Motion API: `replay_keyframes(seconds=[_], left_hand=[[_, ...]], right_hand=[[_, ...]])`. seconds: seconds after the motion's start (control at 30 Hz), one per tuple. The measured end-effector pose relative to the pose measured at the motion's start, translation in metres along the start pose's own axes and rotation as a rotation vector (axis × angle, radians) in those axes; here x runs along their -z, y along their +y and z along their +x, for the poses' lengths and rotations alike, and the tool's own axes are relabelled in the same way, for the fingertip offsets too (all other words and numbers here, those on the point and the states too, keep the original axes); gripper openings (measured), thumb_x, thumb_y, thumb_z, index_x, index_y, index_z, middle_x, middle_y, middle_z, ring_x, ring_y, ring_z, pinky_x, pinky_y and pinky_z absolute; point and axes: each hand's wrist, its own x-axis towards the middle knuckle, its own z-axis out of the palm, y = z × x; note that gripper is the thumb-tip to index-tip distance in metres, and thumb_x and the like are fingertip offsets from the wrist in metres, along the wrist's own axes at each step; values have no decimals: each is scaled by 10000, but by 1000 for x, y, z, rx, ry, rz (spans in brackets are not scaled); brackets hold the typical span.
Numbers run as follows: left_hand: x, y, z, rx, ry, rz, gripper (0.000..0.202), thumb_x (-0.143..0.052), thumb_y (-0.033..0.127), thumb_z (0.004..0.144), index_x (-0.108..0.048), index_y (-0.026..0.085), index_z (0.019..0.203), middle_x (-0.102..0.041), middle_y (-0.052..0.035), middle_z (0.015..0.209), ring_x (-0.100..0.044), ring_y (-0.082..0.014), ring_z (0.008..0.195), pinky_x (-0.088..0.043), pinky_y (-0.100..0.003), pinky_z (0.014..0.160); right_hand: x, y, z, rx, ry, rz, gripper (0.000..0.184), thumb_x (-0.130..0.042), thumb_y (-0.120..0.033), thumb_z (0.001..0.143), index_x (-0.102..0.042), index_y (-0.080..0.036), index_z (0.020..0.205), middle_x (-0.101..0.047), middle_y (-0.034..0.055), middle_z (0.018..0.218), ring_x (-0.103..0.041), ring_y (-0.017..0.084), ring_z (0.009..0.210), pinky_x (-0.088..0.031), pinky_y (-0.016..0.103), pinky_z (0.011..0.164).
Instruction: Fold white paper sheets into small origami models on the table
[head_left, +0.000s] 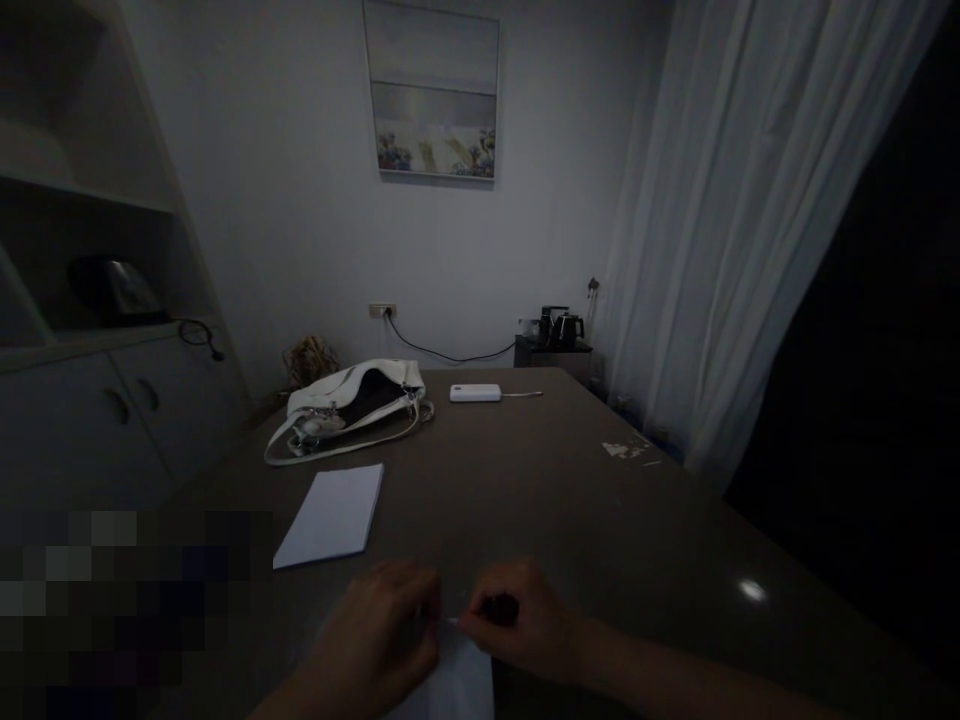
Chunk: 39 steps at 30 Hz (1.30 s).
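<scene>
At the near edge of the dark table, a sheet of white paper (463,680) lies partly under my hands. My left hand (386,630) is closed at the paper's upper left, its fingertips curled down to the sheet. My right hand (521,620) pinches the paper's top edge between thumb and forefinger. The two hands are close together with a small gap between the fingertips. Left of them, a stack of white paper (334,512) rests flat on the table. The lower part of the held sheet runs out of view.
A white handbag (352,400) sits open at the table's far left. Near it lies a white power bank (475,393) with a short cable. Torn paper scraps (626,450) are at the right edge. A kettle (568,328) stands on a cabinet behind, beside a white curtain (690,250).
</scene>
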Motion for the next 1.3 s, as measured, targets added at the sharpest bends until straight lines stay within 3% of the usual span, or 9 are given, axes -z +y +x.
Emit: replay_keyframes(seconds=[0.17, 0.47, 0.9, 1.1, 1.3], left_hand=[[0, -5, 0, 44, -45, 28, 69, -459, 135, 681, -481, 192, 713, -571, -9, 719, -522, -168, 686, -335, -256, 594], [12, -26, 2, 104, -59, 62, 51, -438, 167, 731, -478, 195, 718, -561, 1, 708, -521, -153, 655, -322, -244, 576], [19, -30, 1, 132, -69, 53, 89, -428, 213, 770, -506, 196, 732, -579, -4, 709, -538, -160, 660, -339, -239, 574], [21, -46, 0, 185, -15, 106, 103, -432, 227, 760, -508, 196, 698, -585, -3, 677, -542, -166, 637, -328, -243, 564], [20, -47, -1, 217, 9, -75, 259, -367, 343, 869, -577, 194, 838, -628, -17, 747, -567, -168, 671, -390, -253, 618]], right_hand=[[-1, 3, -2, -12, 42, -51, 144, -598, -229, 726, -588, -156, 603, -515, -27, 543, -457, 83, 502, -336, 200, 508], [3, 6, 3, -235, 137, 143, 209, -568, -267, 728, -490, -165, 563, -412, -44, 515, -377, 83, 499, -292, 200, 466], [4, 8, 5, -250, 133, 209, 259, -571, -329, 719, -454, -169, 551, -376, -47, 515, -354, 82, 500, -286, 203, 468], [7, 17, 6, -269, 199, 272, 287, -563, -358, 715, -406, -175, 558, -343, -52, 529, -336, 79, 507, -281, 201, 470], [7, 20, 7, -285, 183, 322, 263, -568, -350, 706, -416, -177, 579, -349, -49, 546, -344, 83, 517, -281, 204, 478]])
